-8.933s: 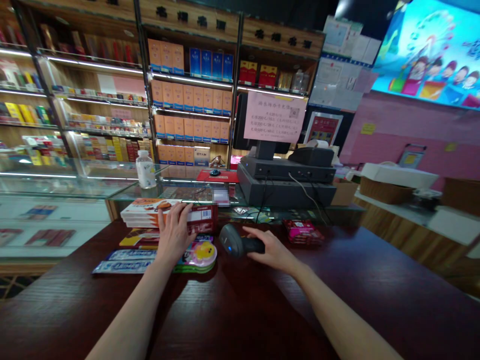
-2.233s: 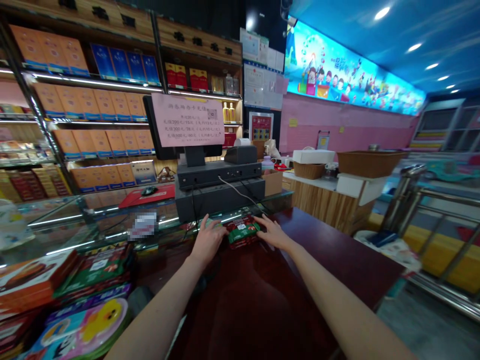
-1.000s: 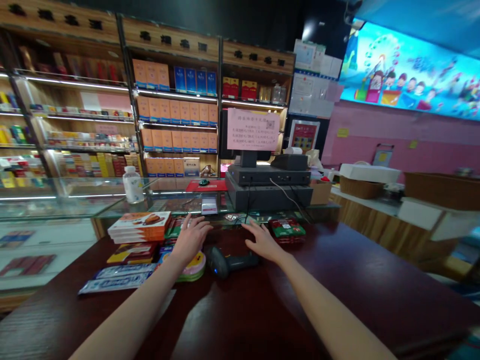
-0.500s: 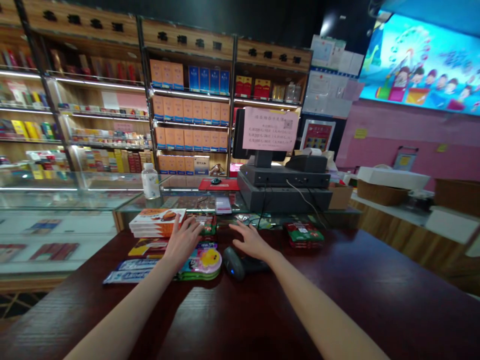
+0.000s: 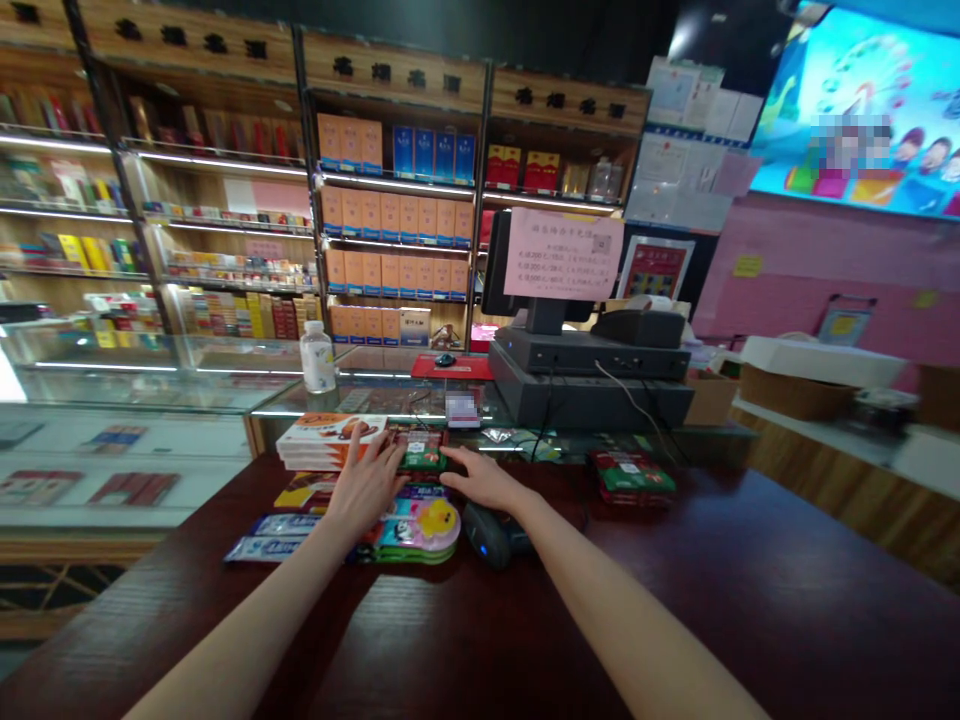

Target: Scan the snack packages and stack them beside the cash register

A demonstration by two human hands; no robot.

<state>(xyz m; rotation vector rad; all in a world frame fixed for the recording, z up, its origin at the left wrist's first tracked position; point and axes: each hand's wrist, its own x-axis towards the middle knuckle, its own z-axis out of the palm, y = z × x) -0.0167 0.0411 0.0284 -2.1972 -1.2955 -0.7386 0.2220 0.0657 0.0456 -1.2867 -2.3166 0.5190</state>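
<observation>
L hand (image 5: 365,493): fingers spread; R hand (image 5: 491,484): fingers apart; both at green packs (image 5: 424,453), beyond & L of scanner (image 5: 486,532), contact unclear. Likely done: packs piled. Likely pending: 2nd stack (image 5: 634,477), R of scanner, untouched.

Two hands (image 5: 365,490), two green-topped stacks (image 5: 634,478), two long packets (image 5: 262,549), one scanner (image 5: 486,538), one bottle (image 5: 318,362)

Hands (image 5: 364,490) (image 5: 484,480) sit close together (left one spread); arms (image 5: 247,610) (image 5: 600,580) stretch forward.
</observation>
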